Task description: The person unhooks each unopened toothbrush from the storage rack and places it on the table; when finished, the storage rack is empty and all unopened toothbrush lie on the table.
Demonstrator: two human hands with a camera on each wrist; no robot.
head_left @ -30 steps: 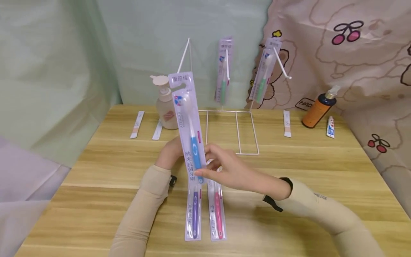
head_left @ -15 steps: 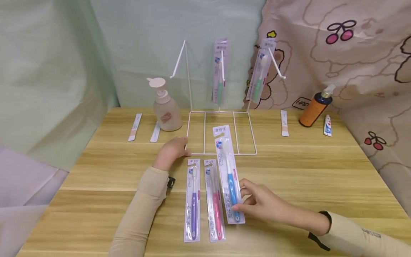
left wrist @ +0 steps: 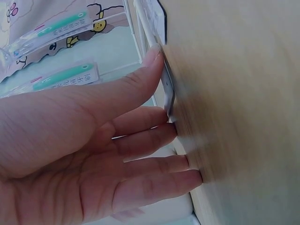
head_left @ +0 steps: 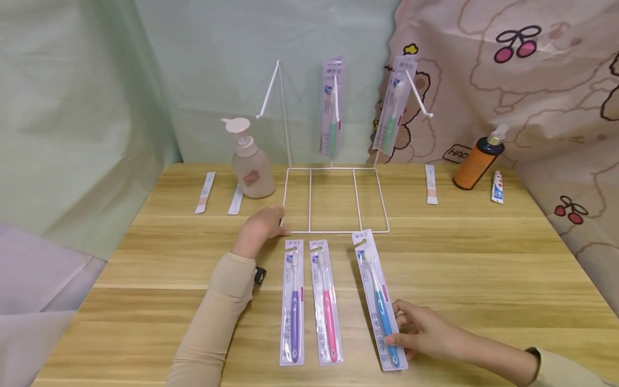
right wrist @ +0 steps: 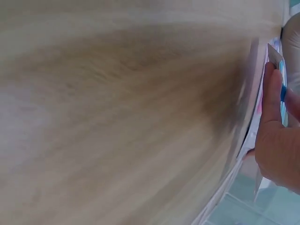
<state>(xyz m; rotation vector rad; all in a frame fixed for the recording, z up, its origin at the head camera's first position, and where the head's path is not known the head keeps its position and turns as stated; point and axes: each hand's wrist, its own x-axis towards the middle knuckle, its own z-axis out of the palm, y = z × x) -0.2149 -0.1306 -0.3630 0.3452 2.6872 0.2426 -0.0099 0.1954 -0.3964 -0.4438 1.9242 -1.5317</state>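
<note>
My right hand [head_left: 427, 333] pinches the lower end of a packaged blue toothbrush [head_left: 379, 301], thumb on the front, fingers behind. That pack leans slightly left at the top, low over the table. To its left lie a packaged pink toothbrush [head_left: 328, 312] and a packaged purple toothbrush [head_left: 295, 312], side by side. At the front left corner of the white wire rack [head_left: 338, 232] rests my left hand [head_left: 261, 228]. In the left wrist view its thumb [left wrist: 152, 58] touches the rack's corner and its fingers reach the tabletop.
Packaged green toothbrushes [head_left: 331, 115] hang on the rack's middle and right [head_left: 389, 118] hooks; the left hook [head_left: 268, 88] is bare. A pump bottle [head_left: 253, 169] stands left of the rack. Rightward are a paper sachet [head_left: 431, 185], an orange spray bottle [head_left: 476, 164] and a toothpaste tube [head_left: 497, 188].
My right hand has brought the blue toothbrush pack down from in front of the rack and to the right, beside the pink one. My left hand stays at the rack's corner.
</note>
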